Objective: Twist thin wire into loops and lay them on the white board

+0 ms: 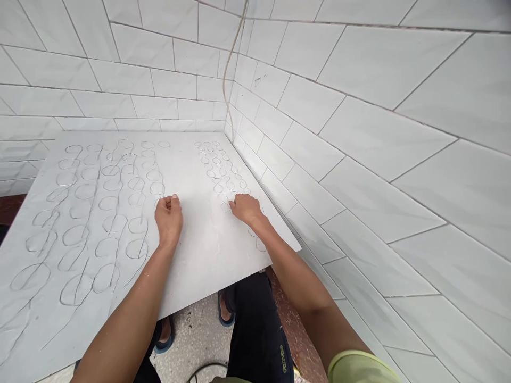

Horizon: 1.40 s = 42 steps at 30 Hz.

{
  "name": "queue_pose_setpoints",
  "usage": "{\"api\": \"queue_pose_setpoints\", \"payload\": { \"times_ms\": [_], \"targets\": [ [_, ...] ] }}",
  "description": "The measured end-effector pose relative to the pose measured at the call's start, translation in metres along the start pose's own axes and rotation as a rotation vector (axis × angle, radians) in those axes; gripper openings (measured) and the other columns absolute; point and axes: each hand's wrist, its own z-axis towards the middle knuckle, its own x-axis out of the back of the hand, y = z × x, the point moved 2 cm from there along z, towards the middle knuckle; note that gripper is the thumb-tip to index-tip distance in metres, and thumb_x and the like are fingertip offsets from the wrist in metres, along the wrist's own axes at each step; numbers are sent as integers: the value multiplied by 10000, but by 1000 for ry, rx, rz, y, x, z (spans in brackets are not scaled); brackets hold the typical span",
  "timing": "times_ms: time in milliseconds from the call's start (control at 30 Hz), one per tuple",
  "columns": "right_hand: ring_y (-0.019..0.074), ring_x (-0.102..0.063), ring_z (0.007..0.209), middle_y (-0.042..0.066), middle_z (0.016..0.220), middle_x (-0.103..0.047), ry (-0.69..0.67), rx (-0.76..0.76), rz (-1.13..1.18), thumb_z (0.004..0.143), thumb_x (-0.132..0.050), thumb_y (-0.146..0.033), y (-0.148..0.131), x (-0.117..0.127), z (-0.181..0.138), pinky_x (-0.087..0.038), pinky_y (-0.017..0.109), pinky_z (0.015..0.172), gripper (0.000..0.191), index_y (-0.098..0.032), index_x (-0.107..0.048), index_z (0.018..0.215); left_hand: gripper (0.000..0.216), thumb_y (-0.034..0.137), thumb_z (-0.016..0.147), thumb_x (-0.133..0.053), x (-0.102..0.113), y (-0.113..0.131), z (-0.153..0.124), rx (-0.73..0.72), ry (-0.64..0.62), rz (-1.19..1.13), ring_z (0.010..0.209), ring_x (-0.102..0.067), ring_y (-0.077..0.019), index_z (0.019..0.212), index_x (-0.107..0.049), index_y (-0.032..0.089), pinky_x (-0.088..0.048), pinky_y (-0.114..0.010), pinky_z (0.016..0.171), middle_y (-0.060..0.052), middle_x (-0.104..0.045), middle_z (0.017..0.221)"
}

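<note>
A large white board (187, 175) lies before me, covered with rows of thin dark rings. Lines run through the larger rings (107, 247) on the left; whether they are drawn or are fine strands I cannot tell. My left hand (169, 219) is closed in a pinch at the right side of these rows, beside a ring partly hidden by the fingers. Among the smaller rings (217, 188) on the right rests my right hand (246, 208), its fingers curled and thumb pointing left. What either hand holds, if anything, is too small or hidden to make out.
White tiled walls (359, 122) meet in a corner behind and to the right of the board. Down that corner hangs a thin cable (225, 80). Below the board's front edge are my legs (255, 319), sandals and a speckled floor (191, 335).
</note>
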Motion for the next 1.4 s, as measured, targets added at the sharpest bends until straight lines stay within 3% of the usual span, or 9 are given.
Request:
{"api": "queue_pose_setpoints", "payload": {
  "times_ms": [167, 367, 533, 733, 900, 1033, 1233, 1333, 1400],
  "targets": [
    [192, -494, 604, 65, 686, -585, 102, 206, 94, 1005, -457, -334, -33, 12, -13, -291, 334, 574, 310, -214, -476, 720, 381, 515, 970, -513, -14, 6, -21, -146, -153, 105, 669, -538, -171, 780, -642, 210, -396, -322, 664, -7, -596, 680],
    [173, -507, 644, 44, 741, -625, -19, 450, 278, 921, -573, -259, -96, 12, 25, -320, 309, 575, 196, -218, -534, 734, 447, 448, 986, -434, -35, 2, -50, -344, -434, 324, 520, -310, -135, 598, -387, 230, -245, -312, 542, 28, -387, 545],
    [160, -459, 576, 47, 648, -560, -197, 408, 277, 771, -716, -145, -140, -11, 66, -308, 307, 547, 279, -216, -496, 615, 438, 409, 983, -418, -38, -2, -56, -382, -496, 382, 511, -245, -135, 598, -302, 234, -198, -326, 537, 21, -360, 542],
    [194, -513, 602, 36, 604, -482, -255, 360, 269, 686, -742, -74, -175, -45, 85, -348, 323, 569, 390, -226, -407, 557, 353, 243, 889, -490, -41, -9, -54, -376, -525, 444, 495, -301, -145, 571, -336, 236, -214, -338, 541, 10, -390, 532],
    [192, -530, 603, 35, 599, -483, -286, 362, 305, 641, -713, 10, -184, -52, 79, -340, 301, 536, 407, -228, -396, 555, 365, 169, 805, -539, -42, -12, -53, -339, -520, 457, 487, -378, -164, 528, -314, 244, -241, -347, 558, 7, -391, 501],
    [153, -491, 548, 29, 577, -523, -335, 415, 392, 715, -715, -108, -176, -45, 63, -334, 282, 491, 318, -217, -455, 568, 340, 168, 784, -573, -42, -12, -55, -311, -496, 405, 495, -394, -161, 537, -352, 241, -263, -349, 565, 3, -442, 525],
    [136, -568, 605, 41, 736, -665, -44, 291, 866, 880, -573, -351, -150, -29, 35, -418, 256, 544, 199, -198, -585, 754, 145, 215, 871, -526, -37, -13, -43, -193, -340, 255, 584, -505, -173, 734, -572, 203, -361, -351, 584, -58, -607, 668],
    [152, -606, 678, 41, 793, -691, 195, 199, 873, 893, -532, -375, -134, -30, 25, -455, 265, 613, 196, -212, -567, 789, 238, 255, 957, -410, -27, -8, -28, -122, -217, 159, 649, -575, -171, 1025, -615, 156, -433, -330, 607, -88, -660, 813],
    [163, -626, 711, 36, 800, -701, 318, 130, 845, 885, -527, -361, -126, -35, 21, -467, 276, 651, 174, -220, -548, 784, 289, 318, 965, -459, -21, -4, -19, -39, -128, -1, 642, -587, -155, 1165, -597, 159, -455, -298, 585, -70, -657, 858]
  ]
}}
